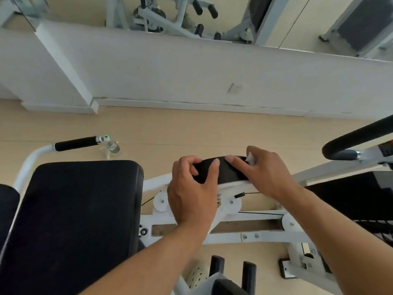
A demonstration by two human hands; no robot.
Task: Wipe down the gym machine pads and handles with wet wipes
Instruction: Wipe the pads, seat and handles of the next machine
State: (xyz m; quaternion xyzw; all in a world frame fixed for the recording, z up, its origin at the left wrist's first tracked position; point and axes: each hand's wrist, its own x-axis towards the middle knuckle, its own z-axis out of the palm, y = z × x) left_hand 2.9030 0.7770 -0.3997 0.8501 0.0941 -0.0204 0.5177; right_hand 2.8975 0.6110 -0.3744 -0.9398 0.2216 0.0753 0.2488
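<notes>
A small black arm pad [225,170] sits on the white frame [265,218] of the gym machine, in the middle of the view. My left hand [192,193] grips the pad's near left end, thumb and fingers curled over it. My right hand [265,171] lies over the pad's right end and pinches a white wet wipe [251,159], of which only a small corner shows. A large black seat pad [76,222] fills the lower left. A black foam handle [75,143] sticks out at upper left, and a curved black handle [359,137] arcs at right.
A clear plastic bottle [111,147] stands on the pale wood floor [191,133] beside the left handle. A white wall [191,67] with a socket [235,88] runs across, a mirror above it. Two black foam rollers [231,271] stand at the bottom. A black weight stack [361,194] is at right.
</notes>
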